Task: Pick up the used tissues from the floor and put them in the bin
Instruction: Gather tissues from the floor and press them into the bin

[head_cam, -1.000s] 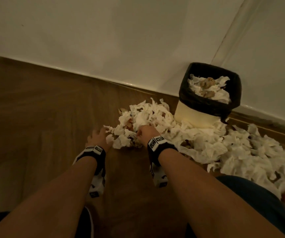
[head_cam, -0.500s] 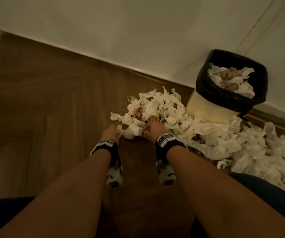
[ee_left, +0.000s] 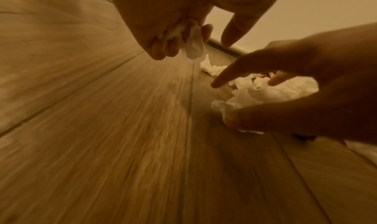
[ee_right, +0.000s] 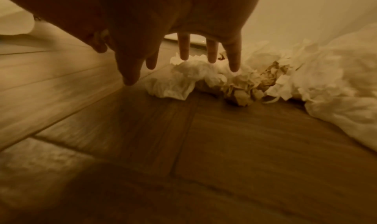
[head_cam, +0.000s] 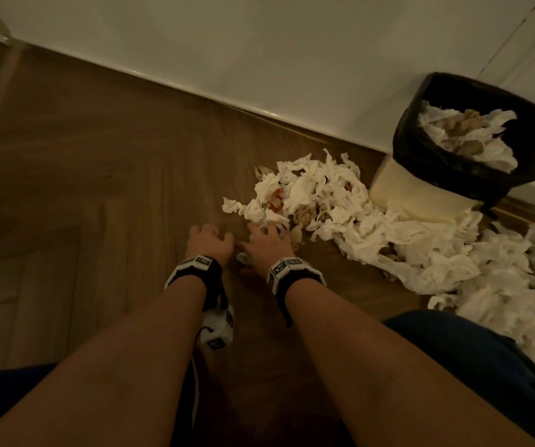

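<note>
Left hand (head_cam: 208, 241), centre of the head view: fingers curled, clutching a small white tissue scrap (ee_left: 191, 42). The left wrist view shows the scrap bunched against the palm, with a tail hanging below the fingertips (ee_left: 161, 50). Thumb sticks out straight, off the scrap.

Right hand (head_cam: 267, 243), just right of the left one, close beside it: fingers spread wide and straight, nothing gripped. In the right wrist view the fingertips (ee_right: 234, 63) come down onto the near edge of the tissue pile (head_cam: 317, 198); at least the outermost finger touches paper. A small loose tissue (head_cam: 243, 258) lies on the floor by the heel of the right hand; the left wrist view shows the right thumb over it, actual contact unclear.

Both wrists carry black bands with white tagged camera blocks (head_cam: 217, 330).

The pile starts at the right fingertips and runs toward the right edge of the frame, widening past the bin base. Mostly white crumpled sheets, some brownish, a few with red stains (head_cam: 275, 201).

Bin (head_cam: 420, 195), upper right of the head view: cream body, black bag liner (head_cam: 446, 175) folded over the rim, standing against the white wall (head_cam: 259, 43). Tissues (head_cam: 465, 137), white and brown, are already inside, up near the rim.

Wood plank floor (head_cam: 98, 188) fills the left half of the frame. Dark trouser leg (head_cam: 485, 366) at lower right.
</note>
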`<state>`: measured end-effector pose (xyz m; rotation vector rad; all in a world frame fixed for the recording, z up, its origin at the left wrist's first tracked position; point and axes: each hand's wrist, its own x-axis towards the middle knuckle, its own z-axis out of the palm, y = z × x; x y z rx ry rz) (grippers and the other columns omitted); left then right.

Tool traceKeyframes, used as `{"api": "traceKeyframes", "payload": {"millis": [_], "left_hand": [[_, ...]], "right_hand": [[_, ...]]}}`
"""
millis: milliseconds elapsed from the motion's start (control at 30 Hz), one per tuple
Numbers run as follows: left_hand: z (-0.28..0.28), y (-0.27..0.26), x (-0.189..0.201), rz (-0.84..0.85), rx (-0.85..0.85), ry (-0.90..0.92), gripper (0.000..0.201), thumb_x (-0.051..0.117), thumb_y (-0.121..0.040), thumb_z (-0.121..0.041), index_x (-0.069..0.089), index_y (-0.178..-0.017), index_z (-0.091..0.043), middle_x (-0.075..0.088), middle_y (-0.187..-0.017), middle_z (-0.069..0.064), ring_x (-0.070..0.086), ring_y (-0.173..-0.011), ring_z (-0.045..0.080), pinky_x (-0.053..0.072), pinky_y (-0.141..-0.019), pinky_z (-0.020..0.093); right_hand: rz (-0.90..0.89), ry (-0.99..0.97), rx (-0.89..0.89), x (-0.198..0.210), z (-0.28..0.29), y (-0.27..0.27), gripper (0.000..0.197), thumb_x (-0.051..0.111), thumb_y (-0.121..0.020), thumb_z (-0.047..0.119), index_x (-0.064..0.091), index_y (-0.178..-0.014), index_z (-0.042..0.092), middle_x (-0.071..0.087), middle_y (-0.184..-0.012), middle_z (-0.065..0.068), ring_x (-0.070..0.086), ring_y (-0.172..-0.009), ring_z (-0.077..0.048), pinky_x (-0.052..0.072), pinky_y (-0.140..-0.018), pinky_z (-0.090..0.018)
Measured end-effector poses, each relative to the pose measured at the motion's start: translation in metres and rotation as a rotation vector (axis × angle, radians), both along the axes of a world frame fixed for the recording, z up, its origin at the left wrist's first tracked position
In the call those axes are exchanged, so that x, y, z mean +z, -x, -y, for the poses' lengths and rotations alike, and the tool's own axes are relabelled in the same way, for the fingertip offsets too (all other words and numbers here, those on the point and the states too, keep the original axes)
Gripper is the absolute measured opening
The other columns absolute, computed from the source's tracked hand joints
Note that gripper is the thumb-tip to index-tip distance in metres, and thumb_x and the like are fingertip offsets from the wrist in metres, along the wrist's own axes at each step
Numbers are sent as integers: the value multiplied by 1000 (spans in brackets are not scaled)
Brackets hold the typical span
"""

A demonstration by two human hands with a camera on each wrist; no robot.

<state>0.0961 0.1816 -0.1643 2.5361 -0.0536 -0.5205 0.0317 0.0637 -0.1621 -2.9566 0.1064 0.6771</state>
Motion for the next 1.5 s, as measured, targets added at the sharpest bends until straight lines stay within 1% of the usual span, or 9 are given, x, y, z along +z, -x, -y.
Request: {"api": "traceKeyframes", "payload": {"millis": [300, 433, 600, 733, 900, 1033, 1133, 1367, 1500], "left_hand": [[-4, 2, -5, 26, 90, 40, 23, 41, -96, -13, 56, -111, -3, 37, -130, 16, 51, -102, 30, 43, -85, 34], [5, 5, 0, -79, 71, 101, 38, 43, -87, 11, 53, -118, -9, 28, -140, 13, 49, -111, 29, 40, -87, 26], [19, 14, 7, -85, 147, 256, 43, 44, -90, -1, 39, -132, -10, 53, -122, 21, 54, -100, 28, 42, -80, 32], [24, 24, 17, -48, 113, 237, 49, 45, -87, 6, 40, -132, -10, 55, -119, 17, 55, -106, 28, 44, -83, 31], [43, 30, 38, 0, 16, 178, 36, 43, -91, 1, 49, -126, -4, 49, -129, 20, 50, -116, 33, 42, -94, 36], [71, 40, 68, -13, -36, 196, 41, 46, -88, 2, 47, -127, -9, 45, -131, 21, 47, -118, 34, 42, -98, 38], [97, 51, 97, 55, -124, 181, 43, 47, -87, 2, 45, -129, -9, 32, -136, 18, 41, -122, 36, 37, -103, 38], [160, 83, 168, 244, -296, 406, 46, 33, -81, 19, 53, -98, -19, 30, -120, 7, 45, -89, 16, 37, -82, 16], [195, 93, 204, 235, -385, 637, 36, 40, -86, 10, 55, -107, -14, 47, -119, 14, 60, -89, 29, 51, -83, 31]], "right_hand": [[4, -155, -119, 7, 12, 11, 30, 53, -93, 15, 57, -122, 9, 34, -144, -12, 29, -132, -36, 39, -100, -42], [2, -360, -455, 19, 28, 9, 28, 52, -91, 10, 64, -116, 6, 59, -124, -15, 53, -116, -29, 42, -93, -30], [51, -747, -862, 25, 48, 18, 11, 69, -81, 9, 70, -87, 18, 65, -108, -5, 61, -102, -24, 50, -89, -31], [223, -1201, -1148, 43, 59, 28, 46, 51, -86, -11, 51, -124, 15, 51, -122, -17, 53, -67, -21, 47, -62, -30], [274, -1574, -1276, 94, 80, 48, 46, 30, -92, -5, 54, -129, 10, 45, -136, -18, 53, -92, -25, 43, -61, -24], [402, -1968, -1382, 137, 101, 72, 25, 30, -93, 1, 55, -99, 3, 59, -84, -9, 52, -58, -14, 37, -50, -20], [501, -1991, -1344, 162, 117, 89, 24, 35, -92, 0, 50, -75, 6, 51, -68, -6, 45, -60, -13, 32, -58, -20], [819, -1818, -1210, 212, 164, 124, 29, 52, -90, -5, 54, -119, -11, 60, -91, -12, 53, -74, -12, 44, -62, -16], [1055, -1556, -1220, 231, 211, 133, 8, 61, -84, -5, 66, -90, -2, 63, -90, -14, 59, -80, -18, 52, -68, -23]]}}
